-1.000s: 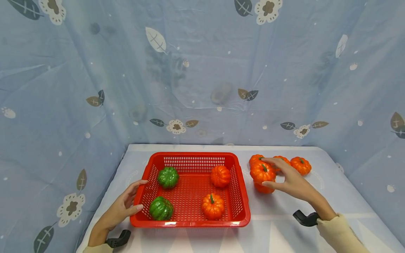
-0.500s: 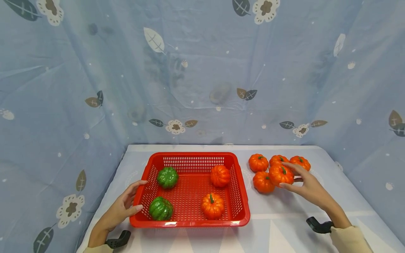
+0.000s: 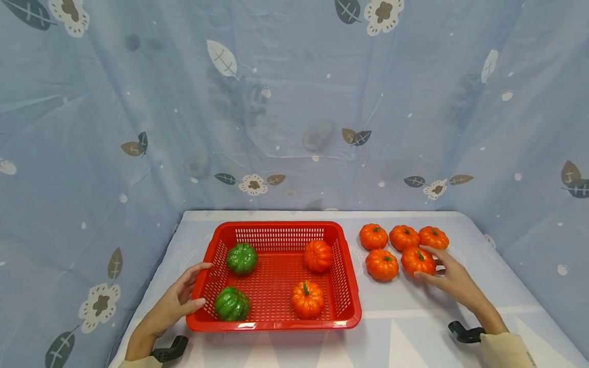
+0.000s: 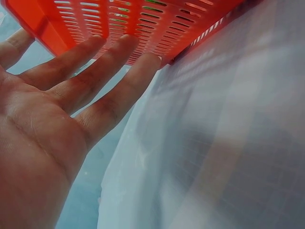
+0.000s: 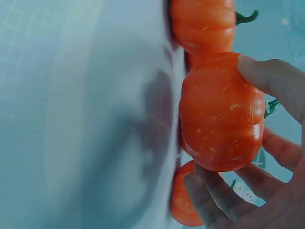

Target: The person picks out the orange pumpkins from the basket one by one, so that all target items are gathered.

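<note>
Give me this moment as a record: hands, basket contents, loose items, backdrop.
left hand: at the left side of the red basket
right hand: grips an orange pumpkin
in basket: two green pumpkins left, two orange pumpkins right
on table: four loose pumpkins right of basket, three forming the back row
backdrop: blue printed curtain

We see a person's bare left hand (image 4: 50,124), palm showing, fingers spread and almost straight, their tips at the slotted wall of a red plastic basket (image 4: 134,21); flecks of green show through the slots, and a pale, shadowed counter (image 4: 228,143) spreads at right
</note>
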